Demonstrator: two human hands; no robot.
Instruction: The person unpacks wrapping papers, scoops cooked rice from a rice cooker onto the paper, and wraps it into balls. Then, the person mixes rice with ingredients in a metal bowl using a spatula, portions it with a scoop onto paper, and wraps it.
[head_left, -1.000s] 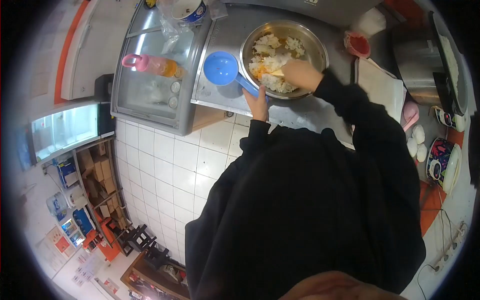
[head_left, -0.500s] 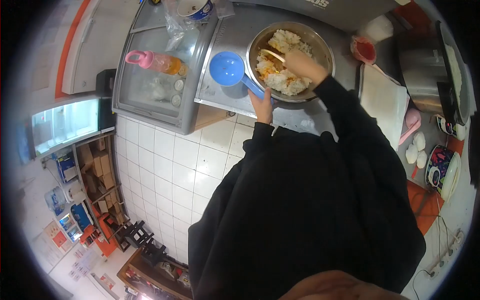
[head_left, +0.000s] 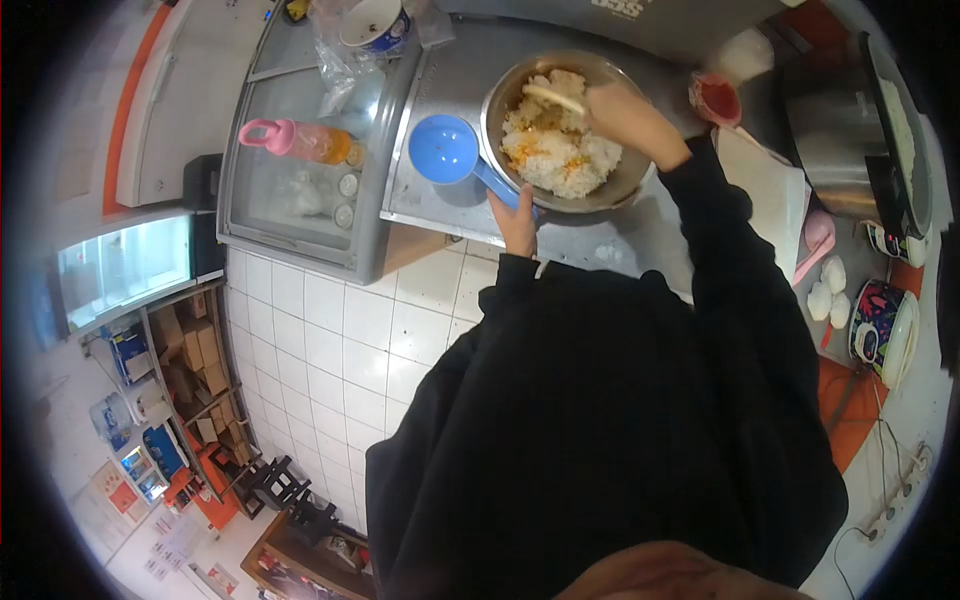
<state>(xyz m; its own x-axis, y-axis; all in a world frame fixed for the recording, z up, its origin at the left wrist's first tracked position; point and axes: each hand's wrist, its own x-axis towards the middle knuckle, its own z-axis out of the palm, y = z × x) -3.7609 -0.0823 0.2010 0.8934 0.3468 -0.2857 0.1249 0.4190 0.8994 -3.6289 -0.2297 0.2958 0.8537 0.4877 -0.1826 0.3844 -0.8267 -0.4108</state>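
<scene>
Overhanging bowl's rim [head_left: 622, 194]: right hand [head_left: 628, 118]

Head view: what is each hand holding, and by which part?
The left hand grips the blue scoop by its handle. The right hand holds a pale utensil by one end; the fist hides that end.

Blue ladle [head_left: 443, 149], obstacle beside bowl [head_left: 632, 178]
</scene>
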